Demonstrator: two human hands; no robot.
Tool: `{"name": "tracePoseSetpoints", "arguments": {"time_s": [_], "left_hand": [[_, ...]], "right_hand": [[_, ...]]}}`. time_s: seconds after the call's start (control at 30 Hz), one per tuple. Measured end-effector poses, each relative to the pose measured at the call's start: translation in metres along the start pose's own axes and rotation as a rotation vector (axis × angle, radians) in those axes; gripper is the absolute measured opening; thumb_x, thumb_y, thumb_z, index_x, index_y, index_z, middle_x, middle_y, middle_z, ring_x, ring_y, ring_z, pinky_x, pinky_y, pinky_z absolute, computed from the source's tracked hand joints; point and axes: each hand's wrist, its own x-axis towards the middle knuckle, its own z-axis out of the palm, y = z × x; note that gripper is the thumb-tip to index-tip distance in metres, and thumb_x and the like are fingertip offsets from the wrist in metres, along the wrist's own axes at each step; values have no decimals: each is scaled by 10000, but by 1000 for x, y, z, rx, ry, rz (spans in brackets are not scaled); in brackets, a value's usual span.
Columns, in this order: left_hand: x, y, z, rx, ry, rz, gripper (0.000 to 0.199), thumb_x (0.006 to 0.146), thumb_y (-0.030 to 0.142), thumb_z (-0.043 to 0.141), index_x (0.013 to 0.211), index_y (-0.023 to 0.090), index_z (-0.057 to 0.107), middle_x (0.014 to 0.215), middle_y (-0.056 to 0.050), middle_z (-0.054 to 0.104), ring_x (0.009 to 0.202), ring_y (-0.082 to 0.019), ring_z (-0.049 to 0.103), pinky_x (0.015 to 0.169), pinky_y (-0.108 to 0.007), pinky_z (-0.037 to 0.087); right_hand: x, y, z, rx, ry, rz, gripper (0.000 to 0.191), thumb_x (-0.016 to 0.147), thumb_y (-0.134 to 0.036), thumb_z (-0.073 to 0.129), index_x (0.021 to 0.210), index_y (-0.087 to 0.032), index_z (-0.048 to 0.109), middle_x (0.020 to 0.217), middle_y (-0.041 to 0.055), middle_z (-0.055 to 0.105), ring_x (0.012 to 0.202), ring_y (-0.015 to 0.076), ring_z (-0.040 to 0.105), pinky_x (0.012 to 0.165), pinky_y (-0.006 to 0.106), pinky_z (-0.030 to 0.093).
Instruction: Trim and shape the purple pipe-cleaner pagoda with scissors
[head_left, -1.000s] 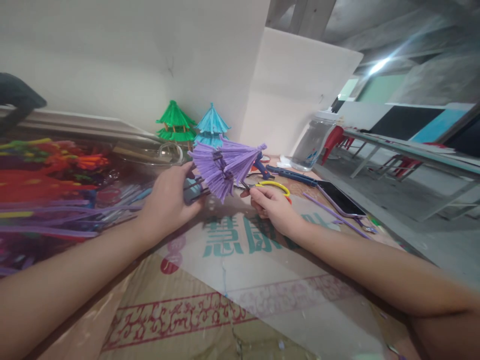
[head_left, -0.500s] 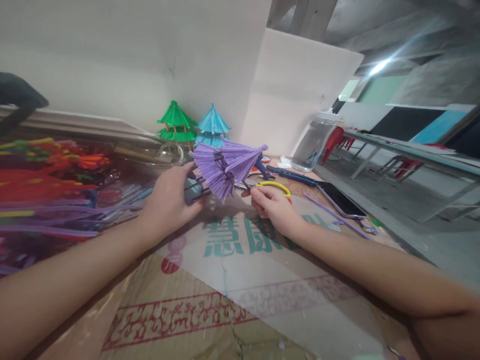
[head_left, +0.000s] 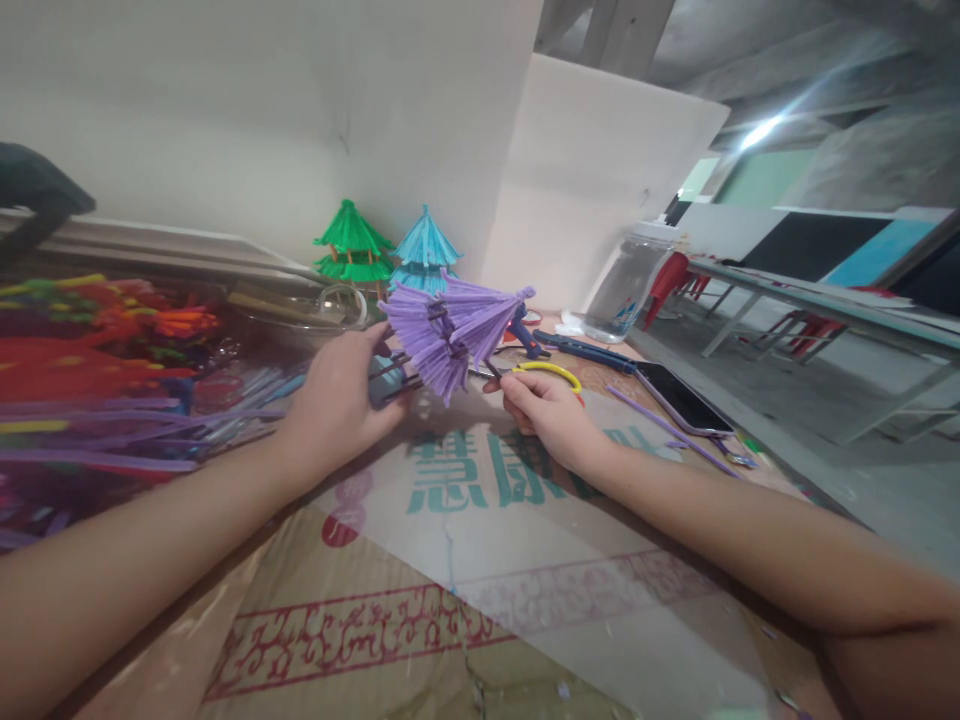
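A purple two-tiered pavilion model [head_left: 480, 325] of fuzzy stems is held tilted on its side above the table, its peak toward the right. My left hand [head_left: 341, 390] is wrapped round the dark sticks at its base. The fingertips of my right hand [head_left: 544, 405] pinch a small dark stick just below the purple roof. Behind the model stand a green pavilion model [head_left: 354, 245] and a light blue one [head_left: 425, 245]. Scissors with yellow handles [head_left: 559, 372] lie just behind my right hand.
Purple stems [head_left: 97, 460] and red and orange pieces [head_left: 112, 330] crowd the left side. A blue glue gun [head_left: 527, 335], a dark blue tool [head_left: 592, 352], a phone [head_left: 684, 398] and a clear plastic jar [head_left: 630, 285] are at the right. A pale panel [head_left: 247, 120] stands behind.
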Motion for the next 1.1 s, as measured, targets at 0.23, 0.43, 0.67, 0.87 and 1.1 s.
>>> {"name": "tracePoseSetpoints", "arguments": {"time_s": [0.23, 0.43, 0.67, 0.87, 1.1], "left_hand": [[0, 0, -1, 4, -9, -6, 762, 906, 441, 684, 1580, 151, 480, 1348, -201, 703, 1317, -428, 682, 1153, -609, 556], [0, -1, 0, 5, 2, -15, 763, 908, 446, 685, 1582, 156, 476, 1343, -191, 701, 1308, -419, 686, 1154, -594, 558], [0, -1, 0, -1, -2, -8, 762, 901, 431, 693, 1584, 172, 477, 1336, -184, 699, 1299, -415, 685, 1146, -591, 557], [0, 0, -1, -12, 3, 0, 774, 881, 412, 719, 1583, 178, 491, 1308, -171, 713, 1267, -410, 693, 1132, -587, 562], [0, 0, 0, -1, -4, 0, 767, 900, 431, 694, 1579, 141, 485, 1341, -213, 711, 1295, -433, 695, 1143, -621, 561]], "right_hand": [[-2, 0, 0, -62, -42, -9, 525, 890, -690, 722, 1001, -182, 796, 647, -70, 372, 590, 130, 272, 577, 311, 201], [-2, 0, 0, -53, -48, -2, 576, 887, -733, 730, 1002, -173, 790, 653, -64, 376, 608, 135, 296, 581, 304, 202], [0, 0, 0, 9, -29, -20, 580, 890, -747, 747, 986, -175, 759, 646, -79, 378, 583, 116, 274, 549, 304, 175], [-1, 0, 0, 17, -27, 10, 561, 887, -724, 756, 1008, -176, 763, 648, -84, 375, 564, 108, 260, 530, 305, 164], [1, 1, -1, 24, -23, 14, 528, 900, -698, 727, 984, -178, 770, 617, -90, 362, 544, 109, 255, 534, 299, 179]]}}
